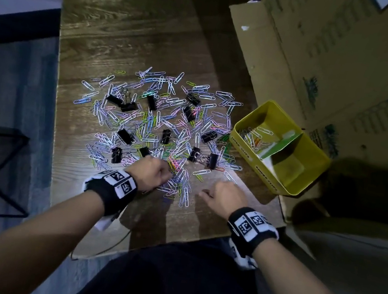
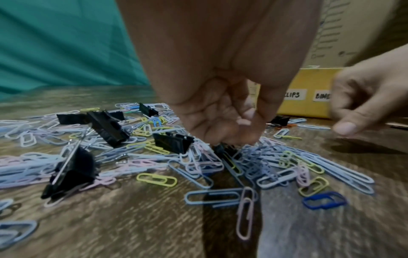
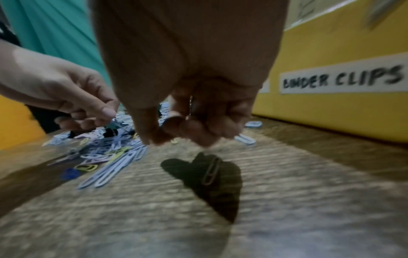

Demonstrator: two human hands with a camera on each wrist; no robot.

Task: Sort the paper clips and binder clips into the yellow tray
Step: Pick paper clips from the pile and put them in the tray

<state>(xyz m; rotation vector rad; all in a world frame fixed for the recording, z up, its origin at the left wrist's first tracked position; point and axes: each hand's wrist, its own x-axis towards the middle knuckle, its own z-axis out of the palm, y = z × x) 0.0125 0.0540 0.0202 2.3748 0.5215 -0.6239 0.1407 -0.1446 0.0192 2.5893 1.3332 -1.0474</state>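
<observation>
Gathering underway; left hand (image 1: 151, 173) curls fingertips into paper clips (image 2: 260, 162); right hand (image 1: 224, 196), fingers curled, grip contents unclear; next, lift beside-lying clips into yellow tray (image 1: 317, 155).

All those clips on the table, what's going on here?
A person is sorting a spread of paper clips and black binder clips on a wooden table into a yellow tray. The left hand reaches its fingers into the pile's near edge. The right hand, fingers curled, hovers near the tray. A few paper clips are in one compartment; the other looks empty.
</observation>
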